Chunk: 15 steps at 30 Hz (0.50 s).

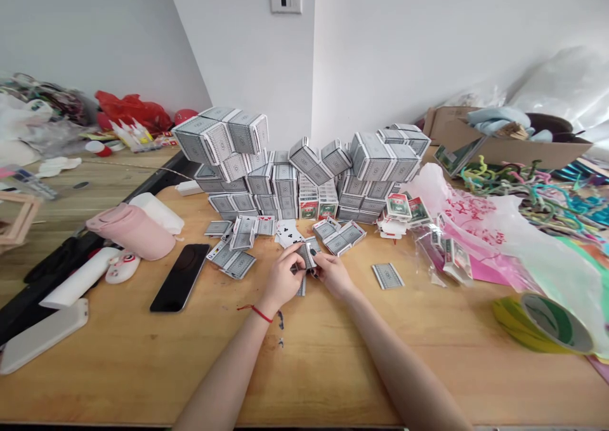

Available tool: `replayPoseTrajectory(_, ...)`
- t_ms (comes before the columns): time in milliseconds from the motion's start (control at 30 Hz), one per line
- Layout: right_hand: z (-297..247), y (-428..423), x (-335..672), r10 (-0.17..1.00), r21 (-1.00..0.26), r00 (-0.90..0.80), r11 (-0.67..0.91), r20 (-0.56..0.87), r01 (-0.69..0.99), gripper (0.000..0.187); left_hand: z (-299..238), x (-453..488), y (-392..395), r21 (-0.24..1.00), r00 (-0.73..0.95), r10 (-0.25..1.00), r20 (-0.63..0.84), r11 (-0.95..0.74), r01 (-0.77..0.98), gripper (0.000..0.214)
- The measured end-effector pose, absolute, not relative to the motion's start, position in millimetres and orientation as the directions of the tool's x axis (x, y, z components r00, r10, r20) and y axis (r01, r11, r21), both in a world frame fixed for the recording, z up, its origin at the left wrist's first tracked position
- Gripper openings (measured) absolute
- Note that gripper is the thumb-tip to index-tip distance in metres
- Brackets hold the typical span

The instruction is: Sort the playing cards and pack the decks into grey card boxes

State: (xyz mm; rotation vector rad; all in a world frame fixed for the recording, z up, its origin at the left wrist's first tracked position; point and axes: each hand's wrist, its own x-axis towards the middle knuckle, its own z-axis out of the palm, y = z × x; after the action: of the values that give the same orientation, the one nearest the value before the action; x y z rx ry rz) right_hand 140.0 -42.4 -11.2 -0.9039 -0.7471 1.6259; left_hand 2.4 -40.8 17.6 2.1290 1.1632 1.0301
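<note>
My left hand point(283, 277) and my right hand point(333, 275) meet at the middle of the wooden table point(342, 367), both pinching a small bunch of grey-backed playing cards point(305, 253). A red string circles my left wrist. Just beyond my fingers lies a face-up club card point(288, 233) among loose grey-backed cards point(236, 265). One single card point(387, 276) rests to the right of my right hand. Behind them rises a tall stacked wall of grey card decks point(271, 171).
A black smartphone point(179, 277) lies left of my hands, near a pink flask point(132, 231). To the right are a plastic bag with card packs point(450, 259), a roll of green tape point(542, 323), coloured pipe cleaners point(523, 190) and a cardboard box point(504, 148).
</note>
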Motion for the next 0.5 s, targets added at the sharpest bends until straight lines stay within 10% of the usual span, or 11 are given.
replayPoseTrajectory(500, -15.9, -41.4, 144.5, 0.998, -0.992, -0.056, -0.027, -0.021, -0.120, 0.041, 13.5, 2.9, -41.0, 0.697, 0.349, 0.851, 0.393, -0.523, 0.490, 0.019)
